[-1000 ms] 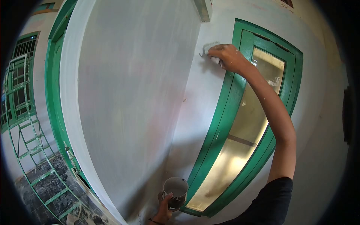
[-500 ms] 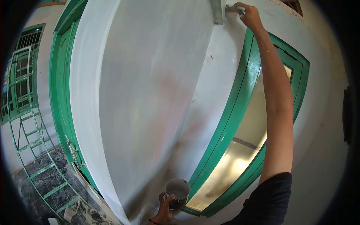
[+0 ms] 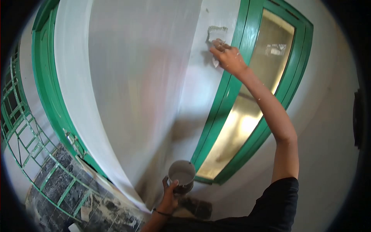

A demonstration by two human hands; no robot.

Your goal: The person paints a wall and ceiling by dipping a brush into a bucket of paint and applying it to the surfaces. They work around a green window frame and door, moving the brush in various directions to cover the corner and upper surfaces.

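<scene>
In my right hand [image 3: 230,60] is a paintbrush [image 3: 217,34], fingers wrapped round its handle. Its bristles point up and lie against the narrow strip of white wall [image 3: 197,73] beside the green window frame [image 3: 242,27]. White specks dot the hand and forearm. Low in the view, my left hand [image 3: 169,196] grips a cup [image 3: 181,173] by its side, thumb at the rim. Pale paint shows inside the cup, and dark smears cover its lower outside.
A green door [image 3: 48,85] with a metal handle [image 3: 72,141] stands on the left. Beyond it, a paint-stained green ladder [image 3: 34,150] leans over dark, splattered floor tiles [image 3: 58,181]. A broad, glossy pale wall [image 3: 139,69] fills the middle.
My right hand has come down with the paintbrush from the top of the wall to beside the window frame. The view has tilted down; my left hand still holds the cup.
</scene>
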